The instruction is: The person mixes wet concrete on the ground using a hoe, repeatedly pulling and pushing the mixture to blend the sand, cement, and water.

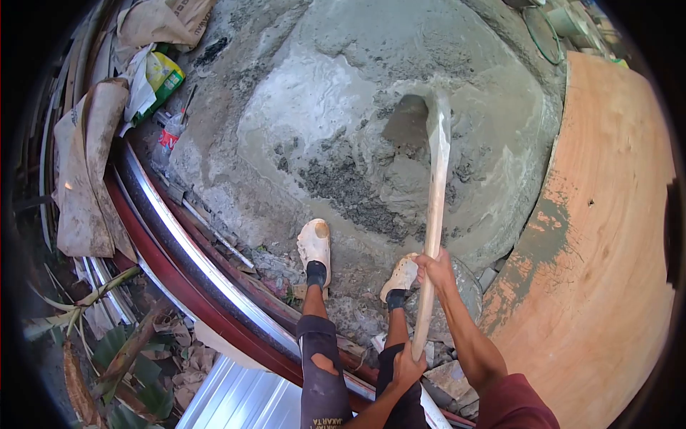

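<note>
While both hands are clamped on the wooden handle, the right hand gripping higher up and the left hand near its butt end at 6 o'clock, the tool's head sits buried in the wet cement mix towards 12 o'clock, so I cannot tell its shape.

The chief risk looks to be footing. The left shoe stands on the grey rim of the mix and the right shoe on broken rubble just beside it. A hard pull against the heavy slurry could let either foot slide or a loose piece roll.

The handle is smeared pale with cement. A wet grip could slip and send the butt end back towards the body.

Splashes may reach the bare shins, and fresh cement irritates skin.

At 9 o'clock the stacked metal strips lie close behind the left heel, a likely trip edge on a backward step. At 3 o'clock the plywood sheet borders the mix and could take spill from a wide sweep.
</note>
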{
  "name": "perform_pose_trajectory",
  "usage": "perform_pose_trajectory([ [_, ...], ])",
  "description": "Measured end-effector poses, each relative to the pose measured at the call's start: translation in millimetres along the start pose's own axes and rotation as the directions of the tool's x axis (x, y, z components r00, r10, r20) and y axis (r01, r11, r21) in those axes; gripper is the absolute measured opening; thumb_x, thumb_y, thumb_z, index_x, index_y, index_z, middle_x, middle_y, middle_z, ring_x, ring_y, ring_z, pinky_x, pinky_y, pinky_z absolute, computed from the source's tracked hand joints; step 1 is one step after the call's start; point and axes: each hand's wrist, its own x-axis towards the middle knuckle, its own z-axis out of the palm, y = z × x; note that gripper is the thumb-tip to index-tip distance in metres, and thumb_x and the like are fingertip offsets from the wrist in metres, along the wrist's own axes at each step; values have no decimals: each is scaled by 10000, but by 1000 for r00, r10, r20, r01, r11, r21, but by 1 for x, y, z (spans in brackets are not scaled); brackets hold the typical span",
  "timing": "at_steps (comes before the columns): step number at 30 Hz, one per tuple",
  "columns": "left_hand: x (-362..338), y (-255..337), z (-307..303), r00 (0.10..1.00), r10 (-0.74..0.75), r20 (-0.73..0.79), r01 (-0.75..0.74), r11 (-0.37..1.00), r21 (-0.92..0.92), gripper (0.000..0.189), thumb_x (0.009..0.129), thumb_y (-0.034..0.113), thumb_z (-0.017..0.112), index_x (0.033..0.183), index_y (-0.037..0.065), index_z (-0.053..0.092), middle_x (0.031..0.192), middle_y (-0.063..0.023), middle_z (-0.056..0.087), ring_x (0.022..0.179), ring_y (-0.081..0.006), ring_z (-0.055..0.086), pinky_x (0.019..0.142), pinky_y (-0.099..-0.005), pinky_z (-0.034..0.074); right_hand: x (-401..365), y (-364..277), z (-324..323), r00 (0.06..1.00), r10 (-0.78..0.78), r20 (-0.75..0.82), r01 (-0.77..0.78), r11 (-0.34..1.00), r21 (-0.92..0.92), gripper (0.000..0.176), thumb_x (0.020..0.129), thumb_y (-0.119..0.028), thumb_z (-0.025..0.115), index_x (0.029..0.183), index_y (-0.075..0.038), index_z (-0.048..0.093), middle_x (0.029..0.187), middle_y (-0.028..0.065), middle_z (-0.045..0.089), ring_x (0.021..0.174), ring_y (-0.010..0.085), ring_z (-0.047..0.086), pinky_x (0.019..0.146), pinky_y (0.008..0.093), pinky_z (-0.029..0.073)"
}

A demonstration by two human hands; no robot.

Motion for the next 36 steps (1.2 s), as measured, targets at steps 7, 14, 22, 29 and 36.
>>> perform_pose_trajectory([
  [7, 220, 112, -25, 935, 71, -346, -170, 949, -264, 171, 785, 87, 623, 897, -36, 582, 758, -239, 626, 738, -347, 663, 691, -426, 493, 143, -161, 145, 846, -411, 341, 518, 786, -338, 333, 773, -91, 686, 1011, 46, 496, 608, 62, 540, 442, 163, 533, 406, 325, 444],
  [14, 279, 149, 18, 976, -158, -151, -101, 291, -951, 170, 770, 60, 649, 916, -22, 614, 768, -105, 664, 689, -186, 621, 613, -367, 493, 196, -177, 162, 894, -243, 376, 445, 390, -806, 321, 755, -126, 610, 966, 111, 567, 622, 125, 592, 477, 213, 581, 471, 378, 479],
  [22, 126, 118, 107, 935, -242, 260, 355, 627, -694, 174, 727, 63, 641, 869, 6, 558, 627, -55, 541, 467, -143, 514, 418, -316, 395, 136, -90, -18, 971, 30, 238, 124, 787, -604, 129, 768, 30, 532, 877, -5, 471, 622, 74, 494, 430, 177, 472, 378, 342, 422],
  [29, 11, 46, 158, 883, -177, 434, 401, 764, -505, 260, 779, 74, 641, 1020, -19, 606, 784, -62, 606, 716, -181, 588, 650, -349, 491, 39, -8, -108, 997, 53, 62, -24, 915, -403, 302, 761, 48, 559, 1034, -28, 452, 640, 77, 504, 443, 159, 480, 364, 332, 426],
  [36, -47, 24, 151, 983, 170, 67, -112, 851, -512, 213, 819, 76, 628, 1014, -9, 640, 760, -90, 663, 701, -152, 651, 618, -343, 517, -39, -3, -135, 998, 23, -58, -34, 981, -193, 249, 759, 41, 546, 985, -18, 460, 619, 68, 487, 412, 159, 457, 357, 322, 399],
])
